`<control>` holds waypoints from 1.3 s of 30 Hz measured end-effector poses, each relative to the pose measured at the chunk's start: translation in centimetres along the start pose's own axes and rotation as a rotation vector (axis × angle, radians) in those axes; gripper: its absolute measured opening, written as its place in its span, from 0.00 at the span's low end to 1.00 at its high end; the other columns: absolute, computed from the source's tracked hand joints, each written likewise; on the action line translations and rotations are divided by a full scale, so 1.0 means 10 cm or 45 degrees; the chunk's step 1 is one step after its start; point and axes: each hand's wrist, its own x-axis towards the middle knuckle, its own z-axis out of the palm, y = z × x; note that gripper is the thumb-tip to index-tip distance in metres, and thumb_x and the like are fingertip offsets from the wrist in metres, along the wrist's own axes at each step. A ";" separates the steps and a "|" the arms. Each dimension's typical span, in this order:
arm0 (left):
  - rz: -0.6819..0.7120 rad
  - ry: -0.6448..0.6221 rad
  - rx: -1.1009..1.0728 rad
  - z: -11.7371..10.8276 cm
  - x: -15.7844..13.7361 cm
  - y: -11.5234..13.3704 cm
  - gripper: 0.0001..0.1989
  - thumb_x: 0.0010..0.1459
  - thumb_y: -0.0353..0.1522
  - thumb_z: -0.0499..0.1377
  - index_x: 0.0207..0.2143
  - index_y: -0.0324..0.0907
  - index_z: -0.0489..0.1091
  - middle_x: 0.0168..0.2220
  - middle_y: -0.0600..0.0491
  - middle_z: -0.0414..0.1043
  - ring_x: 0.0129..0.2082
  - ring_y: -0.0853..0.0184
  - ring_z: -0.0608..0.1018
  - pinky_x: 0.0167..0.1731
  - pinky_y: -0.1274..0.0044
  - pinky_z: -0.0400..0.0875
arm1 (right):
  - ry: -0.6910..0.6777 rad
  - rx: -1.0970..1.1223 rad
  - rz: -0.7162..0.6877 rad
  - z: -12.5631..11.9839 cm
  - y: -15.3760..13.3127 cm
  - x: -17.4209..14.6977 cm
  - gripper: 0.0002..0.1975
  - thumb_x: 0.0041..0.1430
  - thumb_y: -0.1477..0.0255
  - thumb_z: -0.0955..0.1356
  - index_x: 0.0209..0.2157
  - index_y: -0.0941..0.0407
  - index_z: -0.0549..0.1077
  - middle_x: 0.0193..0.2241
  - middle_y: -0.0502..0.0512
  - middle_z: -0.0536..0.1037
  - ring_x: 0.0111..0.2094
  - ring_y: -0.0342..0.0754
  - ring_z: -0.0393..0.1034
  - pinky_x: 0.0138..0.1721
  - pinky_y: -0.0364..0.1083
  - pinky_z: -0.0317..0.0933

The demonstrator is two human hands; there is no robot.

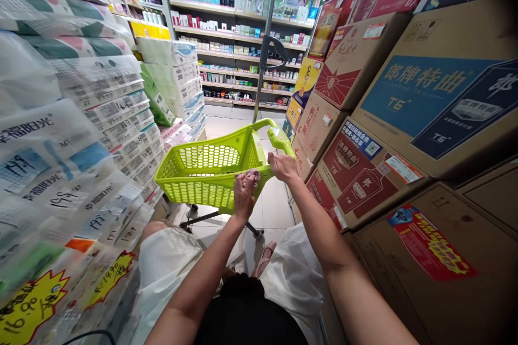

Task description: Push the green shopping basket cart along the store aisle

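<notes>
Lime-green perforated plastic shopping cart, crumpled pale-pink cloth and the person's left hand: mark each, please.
Shopping cart [198,188], head view: perforated near side wall.
Cloth [253,176], head view: bunched folds.
Left hand [243,194], head view: back of the hand.

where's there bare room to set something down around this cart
Bare floor shows between the cart and the far shelves, plus a strip between cart and boxes. No goods show inside the cart. Crowded: stacked packs left, stacked boxes right, and the cart's near side, where the left hand with its cloth and the right hand are.
</notes>
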 end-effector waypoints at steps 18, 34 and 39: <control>-0.398 0.067 0.194 -0.16 -0.19 -0.06 0.32 0.54 0.19 0.53 0.59 0.44 0.74 0.54 0.40 0.65 0.54 0.51 0.72 0.55 0.60 0.72 | 0.040 -0.028 0.001 0.09 0.08 0.02 0.48 0.72 0.55 0.36 0.49 0.56 0.81 0.40 0.62 0.84 0.39 0.52 0.77 0.41 0.47 0.62; -0.437 0.032 0.268 -0.28 -0.22 -0.15 0.32 0.54 0.18 0.52 0.59 0.43 0.74 0.52 0.41 0.66 0.50 0.54 0.73 0.54 0.64 0.73 | 0.121 -0.035 -0.003 0.13 0.07 0.02 0.42 0.75 0.57 0.42 0.46 0.56 0.82 0.38 0.62 0.84 0.38 0.52 0.78 0.40 0.46 0.61; -0.373 0.001 0.220 -0.24 -0.19 -0.15 0.32 0.53 0.18 0.52 0.57 0.46 0.76 0.52 0.43 0.66 0.51 0.55 0.73 0.55 0.65 0.72 | 0.150 -0.055 -0.016 0.17 0.15 0.06 0.41 0.75 0.57 0.43 0.44 0.57 0.82 0.37 0.61 0.85 0.37 0.52 0.78 0.38 0.46 0.60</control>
